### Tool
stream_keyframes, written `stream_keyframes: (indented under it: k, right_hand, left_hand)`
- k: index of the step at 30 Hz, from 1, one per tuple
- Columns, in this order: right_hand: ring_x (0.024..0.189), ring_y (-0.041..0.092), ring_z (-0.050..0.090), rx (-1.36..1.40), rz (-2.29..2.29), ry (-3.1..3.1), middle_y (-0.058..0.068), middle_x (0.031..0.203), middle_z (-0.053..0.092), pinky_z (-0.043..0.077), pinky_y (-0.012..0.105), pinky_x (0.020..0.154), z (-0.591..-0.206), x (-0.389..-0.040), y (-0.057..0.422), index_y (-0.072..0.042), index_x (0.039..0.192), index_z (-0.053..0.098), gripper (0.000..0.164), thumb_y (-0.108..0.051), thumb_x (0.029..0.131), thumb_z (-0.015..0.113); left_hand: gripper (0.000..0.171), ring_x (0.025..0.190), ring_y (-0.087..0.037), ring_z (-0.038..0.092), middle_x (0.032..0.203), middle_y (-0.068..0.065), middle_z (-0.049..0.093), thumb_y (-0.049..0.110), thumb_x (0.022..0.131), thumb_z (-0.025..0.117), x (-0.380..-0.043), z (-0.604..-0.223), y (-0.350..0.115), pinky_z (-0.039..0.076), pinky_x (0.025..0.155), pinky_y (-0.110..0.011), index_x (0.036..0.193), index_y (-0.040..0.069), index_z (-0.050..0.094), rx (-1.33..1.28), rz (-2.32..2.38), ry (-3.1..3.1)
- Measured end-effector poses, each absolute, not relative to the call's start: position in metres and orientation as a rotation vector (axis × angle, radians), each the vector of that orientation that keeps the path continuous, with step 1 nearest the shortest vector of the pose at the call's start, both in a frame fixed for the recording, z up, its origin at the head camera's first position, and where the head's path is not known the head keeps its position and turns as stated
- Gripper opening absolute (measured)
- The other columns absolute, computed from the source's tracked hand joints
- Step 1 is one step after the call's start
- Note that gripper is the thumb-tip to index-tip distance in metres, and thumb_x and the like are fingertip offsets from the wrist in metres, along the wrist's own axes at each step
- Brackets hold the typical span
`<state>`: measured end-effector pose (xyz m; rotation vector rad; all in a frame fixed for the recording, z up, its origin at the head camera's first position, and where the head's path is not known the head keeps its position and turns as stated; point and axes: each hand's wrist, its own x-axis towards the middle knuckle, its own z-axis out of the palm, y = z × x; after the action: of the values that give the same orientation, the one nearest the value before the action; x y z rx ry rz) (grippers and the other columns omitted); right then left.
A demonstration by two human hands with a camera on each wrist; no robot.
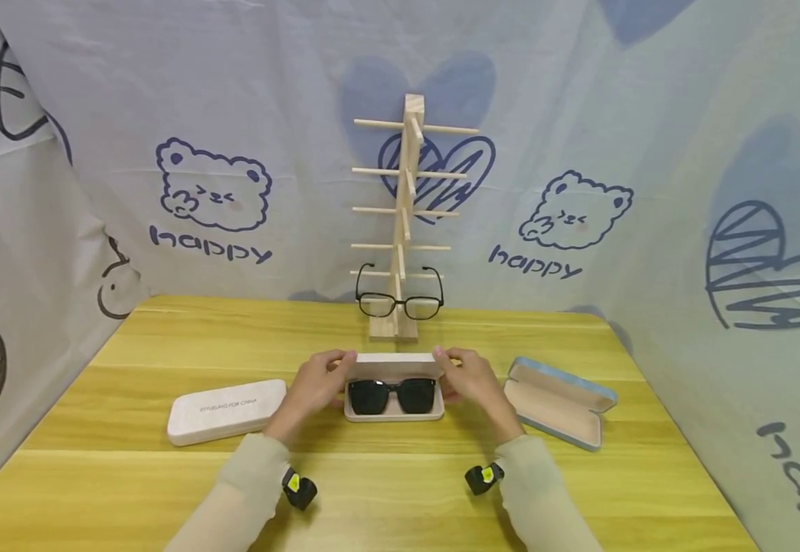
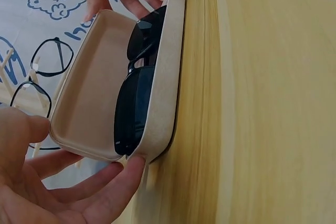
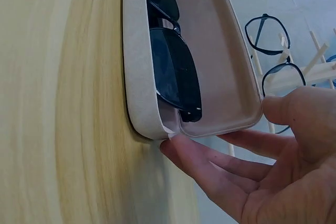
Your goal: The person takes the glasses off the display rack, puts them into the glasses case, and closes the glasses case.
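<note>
A white glasses case (image 1: pixel 395 418) stands with its lid raised in the middle of the table, and dark sunglasses (image 1: pixel 391 396) lie folded inside it. My left hand (image 1: pixel 317 382) holds the case's left end, thumb on the lid's edge and fingers around the end. At the right end my right hand (image 1: pixel 470 376) grips the case the same way. In the left wrist view, the left thumb (image 2: pixel 38 128) touches the lid's rim and a fingertip meets the base. The right wrist view shows the right thumb (image 3: pixel 276 109) at the opposite lid corner.
Behind the case, a wooden display rack (image 1: pixel 405 199) carries black-framed eyeglasses (image 1: pixel 396 305) on its lowest peg. A closed white case (image 1: pixel 227 412) with lettering lies to the left. To the right lies an open blue case (image 1: pixel 559 402). Printed cloth (image 1: pixel 317 92) hangs around the table.
</note>
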<state>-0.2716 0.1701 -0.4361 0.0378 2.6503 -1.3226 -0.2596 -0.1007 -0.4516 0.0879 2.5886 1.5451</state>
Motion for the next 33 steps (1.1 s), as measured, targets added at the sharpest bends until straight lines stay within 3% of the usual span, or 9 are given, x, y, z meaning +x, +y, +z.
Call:
stream_keyframes:
  k: [19, 26, 33]
  right_hand:
    - [0.09, 0.036, 0.077, -0.047, -1.382, 2.528, 0.029, 0.107, 0.074, 0.066, 0.043, 0.077, -0.4352, -0.2716, 0.1764, 0.005, 0.136, 0.06, 0.048, -0.034, 0.108, 0.055]
    - [0.095, 0.033, 0.076, 0.0, -1.46, 2.523, 0.028, 0.109, 0.074, 0.066, 0.041, 0.081, -0.438, -0.2697, 0.1728, 0.006, 0.129, 0.064, 0.042, -0.029, 0.106, 0.06]
    - [0.101, 0.038, 0.075, -0.011, -1.504, 2.473, 0.033, 0.114, 0.071, 0.065, 0.044, 0.086, -0.4384, -0.2679, 0.173, 0.01, 0.13, 0.061, 0.04, -0.022, 0.106, 0.059]
  left_hand:
    - [0.049, 0.109, -0.037, 0.072, 0.144, -0.031, 0.057, 0.036, 0.11, 0.049, -0.2574, -0.4494, -0.1023, 0.066, 0.07, -0.036, 0.145, 0.004, 0.057, 0.099, 1.489, 2.536]
    - [0.052, 0.104, -0.035, 0.073, 0.144, -0.031, 0.057, 0.038, 0.11, 0.048, -0.2561, -0.4473, -0.1031, 0.066, 0.073, -0.037, 0.148, 0.003, 0.053, 0.119, 1.451, 2.553]
    - [0.047, 0.104, -0.036, 0.073, 0.144, -0.031, 0.056, 0.032, 0.11, 0.05, -0.2529, -0.4465, -0.1042, 0.066, 0.073, -0.038, 0.145, 0.002, 0.057, 0.128, 1.487, 2.54]
